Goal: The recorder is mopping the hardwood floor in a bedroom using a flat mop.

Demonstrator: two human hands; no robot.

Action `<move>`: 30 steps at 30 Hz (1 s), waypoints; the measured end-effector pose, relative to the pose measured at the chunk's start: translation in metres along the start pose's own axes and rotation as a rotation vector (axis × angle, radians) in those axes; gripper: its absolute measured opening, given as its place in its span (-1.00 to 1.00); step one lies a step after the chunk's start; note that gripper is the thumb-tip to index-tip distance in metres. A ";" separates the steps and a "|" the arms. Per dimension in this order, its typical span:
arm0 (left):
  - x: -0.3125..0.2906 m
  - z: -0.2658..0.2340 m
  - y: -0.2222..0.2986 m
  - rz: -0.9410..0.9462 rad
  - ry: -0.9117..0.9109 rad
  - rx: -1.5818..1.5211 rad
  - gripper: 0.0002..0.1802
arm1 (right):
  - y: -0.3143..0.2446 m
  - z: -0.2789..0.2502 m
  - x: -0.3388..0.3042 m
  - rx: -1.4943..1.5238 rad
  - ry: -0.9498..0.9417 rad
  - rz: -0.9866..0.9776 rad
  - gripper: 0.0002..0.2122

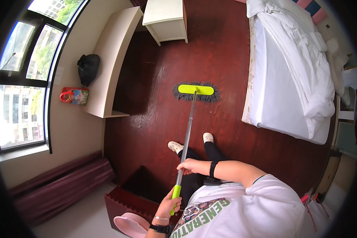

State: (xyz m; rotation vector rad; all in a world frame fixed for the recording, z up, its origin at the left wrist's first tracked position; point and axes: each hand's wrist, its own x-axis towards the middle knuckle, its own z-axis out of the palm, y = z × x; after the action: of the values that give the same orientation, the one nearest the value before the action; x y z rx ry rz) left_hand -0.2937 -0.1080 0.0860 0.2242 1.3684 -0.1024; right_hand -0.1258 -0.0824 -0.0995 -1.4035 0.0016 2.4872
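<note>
Mop (205,91) head's flat on the floor (230,123) out past the shoes (208,137). Left hand (169,204) has its grip wrapped round the green handle, right hand (190,166) grips the pole nearer the head, spaced apart probably for steadier leverage.

Dark red wood floor (230,123) under you: mop head (204,91), your white shoes (175,147), white cabinet (168,28) and bed (248,105) on it; rumpled white quilt (305,55) on bed.
</note>
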 end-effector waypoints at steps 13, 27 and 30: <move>0.109 0.119 0.108 0.263 -0.262 0.199 -0.46 | -0.126 -0.134 -0.024 0.027 0.527 -0.364 -0.89; -0.028 0.056 0.055 0.022 -0.065 0.317 -0.34 | -0.014 -0.038 -0.051 0.132 0.026 -0.085 -0.84; 0.000 0.070 0.072 0.059 -0.089 0.330 -0.34 | -0.029 -0.058 -0.046 0.202 0.141 -0.235 -0.83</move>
State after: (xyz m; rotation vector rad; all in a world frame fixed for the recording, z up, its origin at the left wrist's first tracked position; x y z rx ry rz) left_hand -0.2124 -0.0528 0.1056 0.5293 1.2507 -0.2865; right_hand -0.0475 -0.0736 -0.0870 -1.4018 0.1081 2.1313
